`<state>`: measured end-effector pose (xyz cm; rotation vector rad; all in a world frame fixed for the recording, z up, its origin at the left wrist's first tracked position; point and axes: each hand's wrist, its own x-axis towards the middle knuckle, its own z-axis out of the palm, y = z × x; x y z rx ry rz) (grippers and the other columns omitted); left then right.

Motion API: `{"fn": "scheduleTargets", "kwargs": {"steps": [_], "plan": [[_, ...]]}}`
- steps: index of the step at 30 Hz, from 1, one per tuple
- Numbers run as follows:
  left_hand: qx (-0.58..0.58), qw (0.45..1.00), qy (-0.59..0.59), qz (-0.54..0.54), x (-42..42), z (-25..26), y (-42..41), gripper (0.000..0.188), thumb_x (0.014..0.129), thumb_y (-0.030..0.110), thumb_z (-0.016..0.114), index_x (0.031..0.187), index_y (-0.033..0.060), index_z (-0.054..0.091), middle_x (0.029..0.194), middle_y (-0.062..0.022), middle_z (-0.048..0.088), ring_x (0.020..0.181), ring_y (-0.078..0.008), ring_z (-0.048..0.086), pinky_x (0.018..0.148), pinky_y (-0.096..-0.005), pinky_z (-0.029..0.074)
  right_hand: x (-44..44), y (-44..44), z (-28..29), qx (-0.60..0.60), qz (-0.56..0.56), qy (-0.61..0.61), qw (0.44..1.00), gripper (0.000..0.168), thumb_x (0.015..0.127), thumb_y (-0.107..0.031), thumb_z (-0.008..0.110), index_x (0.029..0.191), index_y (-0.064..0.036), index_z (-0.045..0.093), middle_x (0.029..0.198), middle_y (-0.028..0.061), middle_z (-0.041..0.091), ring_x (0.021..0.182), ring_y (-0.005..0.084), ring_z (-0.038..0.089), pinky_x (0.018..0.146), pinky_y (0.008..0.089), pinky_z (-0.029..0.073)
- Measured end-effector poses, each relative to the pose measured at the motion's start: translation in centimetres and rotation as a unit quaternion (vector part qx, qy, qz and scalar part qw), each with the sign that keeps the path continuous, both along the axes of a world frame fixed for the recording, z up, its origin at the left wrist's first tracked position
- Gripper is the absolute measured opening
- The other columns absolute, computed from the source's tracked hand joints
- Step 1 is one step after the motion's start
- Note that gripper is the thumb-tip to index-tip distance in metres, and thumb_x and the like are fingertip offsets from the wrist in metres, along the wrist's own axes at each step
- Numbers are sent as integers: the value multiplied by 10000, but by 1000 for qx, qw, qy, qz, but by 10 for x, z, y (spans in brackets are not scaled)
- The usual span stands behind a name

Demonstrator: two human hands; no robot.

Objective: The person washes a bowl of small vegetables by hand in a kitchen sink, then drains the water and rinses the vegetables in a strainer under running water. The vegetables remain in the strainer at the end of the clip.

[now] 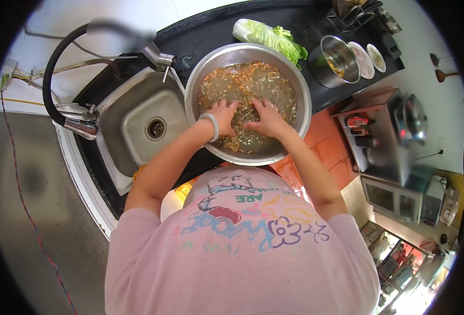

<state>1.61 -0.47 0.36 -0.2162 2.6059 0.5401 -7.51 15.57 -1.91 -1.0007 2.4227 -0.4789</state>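
A large stainless steel basin (305,94) lies before me, holding cloudy water with many small orange-brown pieces (251,73), perhaps dried shrimp; they are too small to name surely. My left hand (224,116), with a pale bangle at the wrist, dips its spread fingers in the near half of the water. Beside it, a little to the right, my right hand (269,118) has its fingers apart, the tips at the water among the pieces. Neither hand shows a grip on anything. The fingertips are partly hidden by the water.
Left of the basin is a steel sink (131,118) with a black hose faucet (49,75). Napa cabbage (269,37) lies behind the basin on the black counter (200,43). A steel pot (328,65) and two small plates (361,59) stand to the right.
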Motion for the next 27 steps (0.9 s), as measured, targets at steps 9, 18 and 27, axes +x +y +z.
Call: {"fn": "scheduleTargets", "kwargs": {"steps": [9, 18, 27], "plan": [[176, 974, 111, 83, -21, -61, 2, 426, 701, -18, 573, 1120, -5, 494, 868, -172, 613, 811, -291, 603, 731, -343, 478, -1, -7, -38, -166, -31, -200, 965, 480, 710, -147, 679, 1130, -2, 498, 1101, 212, 523, 907, 345, 574, 770, 410, 503], [567, 739, 30, 362, -26, -24, -4, 287, 806, 6, 562, 1089, 56, 558, 951, -24, 583, 833, -130, 563, 717, -266, 480, -5, -9, -1, -371, -240, -580, 684, 491, 786, 82, 465, 1245, -91, 495, 1080, 65, 552, 881, 169, 557, 770, 295, 512], [150, 973, 170, -36, -12, -33, -25, 448, 720, 83, 671, 1142, 12, 538, 1066, -159, 578, 964, -276, 568, 865, -352, 441, -16, 12, -41, -253, -90, -102, 958, 512, 790, -172, 559, 1271, -35, 445, 1229, 210, 476, 1109, 357, 484, 953, 397, 391]]}}
